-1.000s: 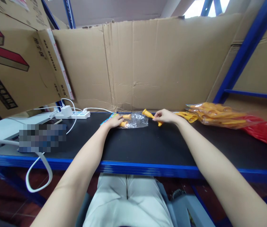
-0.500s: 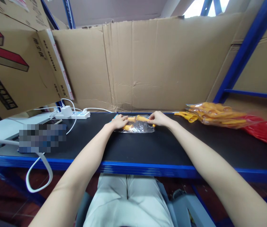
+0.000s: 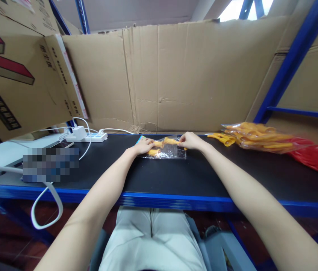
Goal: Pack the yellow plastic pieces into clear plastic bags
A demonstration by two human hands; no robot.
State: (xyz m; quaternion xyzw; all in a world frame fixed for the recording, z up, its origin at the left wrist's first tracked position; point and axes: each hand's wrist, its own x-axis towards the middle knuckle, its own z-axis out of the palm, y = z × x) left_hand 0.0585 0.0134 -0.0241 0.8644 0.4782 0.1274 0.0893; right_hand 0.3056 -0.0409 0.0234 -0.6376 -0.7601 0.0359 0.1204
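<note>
A clear plastic bag (image 3: 173, 154) lies flat on the black tabletop in front of me, with a coloured label at its left end. Several yellow funnel-shaped pieces (image 3: 171, 140) show in or on it; which, I cannot tell for each. My left hand (image 3: 144, 146) holds the bag's left part, its fingers laid over the plastic and the thumb hidden. At the other end my right hand (image 3: 189, 141) pinches by the narrow tip of the upper yellow piece. A small yellow tip shows just below those fingers.
To the right lie loose yellow pieces (image 3: 226, 140), a filled clear bag (image 3: 260, 137) and a red plastic bundle (image 3: 317, 156). A power strip (image 3: 94, 137), white cables and a phone (image 3: 64, 144) are at the left. Cardboard (image 3: 193, 82) walls the back; a blue rail (image 3: 176, 200) edges the front.
Both hands and the bag have shifted slightly to the right. The upper yellow piece has slid right too, and more of the coloured label shows beside my left hand.
</note>
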